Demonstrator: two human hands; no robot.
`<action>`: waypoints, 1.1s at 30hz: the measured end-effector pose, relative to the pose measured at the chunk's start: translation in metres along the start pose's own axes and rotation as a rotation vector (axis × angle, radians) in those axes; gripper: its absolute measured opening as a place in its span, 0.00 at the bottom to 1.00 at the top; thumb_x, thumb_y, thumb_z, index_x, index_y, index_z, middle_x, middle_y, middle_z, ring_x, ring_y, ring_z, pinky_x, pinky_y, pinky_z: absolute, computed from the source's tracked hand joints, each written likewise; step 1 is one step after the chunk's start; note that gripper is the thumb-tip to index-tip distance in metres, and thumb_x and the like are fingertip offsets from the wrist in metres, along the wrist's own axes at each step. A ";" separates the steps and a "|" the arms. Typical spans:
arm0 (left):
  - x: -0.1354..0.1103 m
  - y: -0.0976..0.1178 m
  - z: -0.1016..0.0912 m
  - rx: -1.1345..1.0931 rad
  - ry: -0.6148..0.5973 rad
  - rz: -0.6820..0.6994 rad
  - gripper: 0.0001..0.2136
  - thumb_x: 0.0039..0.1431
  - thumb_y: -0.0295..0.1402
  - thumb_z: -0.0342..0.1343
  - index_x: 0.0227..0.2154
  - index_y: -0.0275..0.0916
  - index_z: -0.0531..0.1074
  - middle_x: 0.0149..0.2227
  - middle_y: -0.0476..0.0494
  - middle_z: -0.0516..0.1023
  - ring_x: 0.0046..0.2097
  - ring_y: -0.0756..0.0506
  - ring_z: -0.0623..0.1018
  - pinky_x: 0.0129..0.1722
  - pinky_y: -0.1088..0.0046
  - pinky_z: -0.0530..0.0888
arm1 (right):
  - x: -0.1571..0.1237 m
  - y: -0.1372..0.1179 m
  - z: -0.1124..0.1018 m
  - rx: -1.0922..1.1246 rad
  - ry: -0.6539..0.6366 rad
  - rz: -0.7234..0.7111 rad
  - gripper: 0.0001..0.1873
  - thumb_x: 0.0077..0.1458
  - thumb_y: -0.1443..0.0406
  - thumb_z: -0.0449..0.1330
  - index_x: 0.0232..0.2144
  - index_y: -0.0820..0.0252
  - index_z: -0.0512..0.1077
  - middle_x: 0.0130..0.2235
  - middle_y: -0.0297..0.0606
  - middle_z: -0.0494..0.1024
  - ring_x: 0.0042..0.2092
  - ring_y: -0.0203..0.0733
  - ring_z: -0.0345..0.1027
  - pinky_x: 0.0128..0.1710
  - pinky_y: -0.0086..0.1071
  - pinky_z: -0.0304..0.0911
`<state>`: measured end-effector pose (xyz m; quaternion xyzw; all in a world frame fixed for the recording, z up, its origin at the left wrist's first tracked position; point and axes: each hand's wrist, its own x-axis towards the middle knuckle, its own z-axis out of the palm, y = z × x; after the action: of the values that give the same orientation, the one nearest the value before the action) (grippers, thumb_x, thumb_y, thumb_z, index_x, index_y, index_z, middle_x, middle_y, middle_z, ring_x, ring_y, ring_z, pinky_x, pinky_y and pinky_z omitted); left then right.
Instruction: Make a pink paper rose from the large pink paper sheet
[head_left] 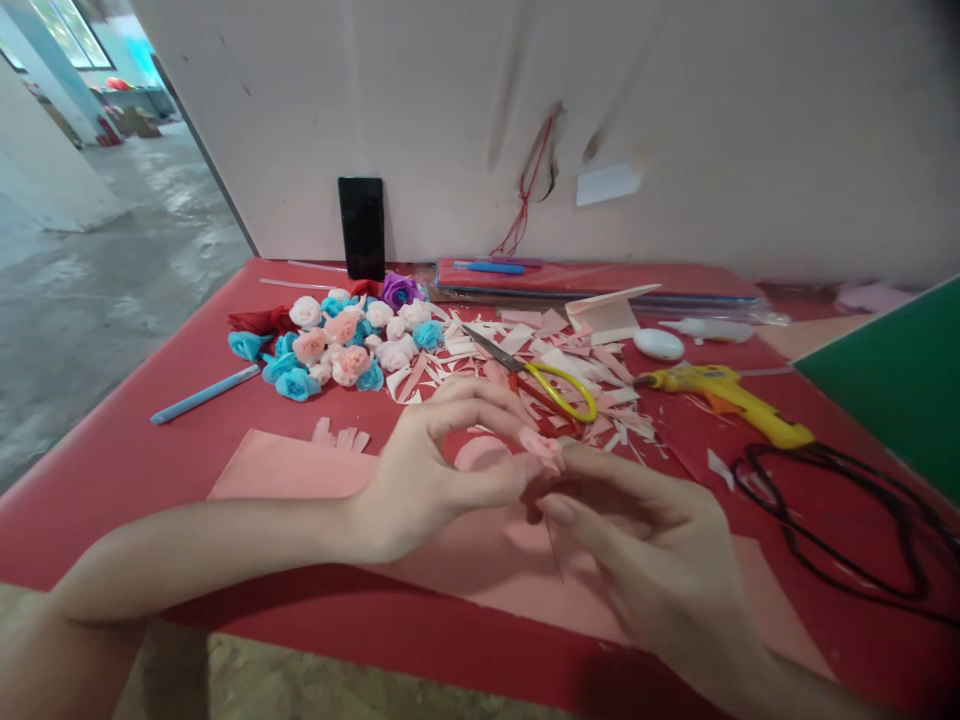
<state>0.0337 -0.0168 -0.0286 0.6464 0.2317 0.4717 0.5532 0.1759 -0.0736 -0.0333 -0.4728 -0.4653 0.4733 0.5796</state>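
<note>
A small pink crepe-paper flower (541, 448) is held up between both hands above the table's near half. The thumb and fingers of my left hand (420, 470) close on it from the left. My right hand (660, 540) pinches its base from the right, partly hiding it. Below the fingertips hangs a thin wire or thread (556, 552). Beneath the hands lies a large sheet of pink paper (292, 468). Through the gap of my left hand a rounded pink paper piece (480, 452) shows. Scissors with yellow handles (562, 392) rest just beyond, on paper scraps.
Finished paper flowers (349, 365) are heaped at the left back, before a phone (362, 228) leaning on the board. A yellow glue gun (739, 400) and its black cord (795, 540) lie right. A blue stick (204, 395) is at the left, a green panel (892, 360) far right.
</note>
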 end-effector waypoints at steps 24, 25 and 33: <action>-0.003 -0.004 0.000 -0.004 -0.104 0.085 0.03 0.48 0.26 0.59 0.26 0.37 0.71 0.33 0.47 0.70 0.40 0.50 0.70 0.46 0.71 0.66 | 0.002 -0.015 0.005 -0.483 0.064 -0.402 0.08 0.41 0.73 0.60 0.17 0.55 0.71 0.17 0.28 0.75 0.19 0.32 0.69 0.19 0.19 0.68; -0.003 -0.004 0.000 -0.007 -0.105 0.085 0.03 0.48 0.26 0.59 0.26 0.37 0.71 0.33 0.47 0.70 0.40 0.50 0.70 0.46 0.72 0.66 | 0.002 -0.014 0.005 -0.493 0.066 -0.411 0.08 0.41 0.72 0.59 0.17 0.55 0.71 0.17 0.28 0.75 0.19 0.32 0.69 0.19 0.20 0.68; -0.002 -0.005 0.000 -0.040 -0.116 0.109 0.04 0.47 0.25 0.59 0.27 0.38 0.70 0.32 0.48 0.71 0.40 0.50 0.70 0.45 0.71 0.67 | 0.001 -0.016 0.004 -0.548 0.054 -0.475 0.09 0.42 0.73 0.59 0.18 0.54 0.70 0.17 0.28 0.74 0.19 0.34 0.68 0.19 0.24 0.68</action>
<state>0.0336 -0.0170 -0.0342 0.6731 0.1542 0.4671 0.5522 0.1735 -0.0736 -0.0173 -0.5015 -0.6563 0.1704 0.5373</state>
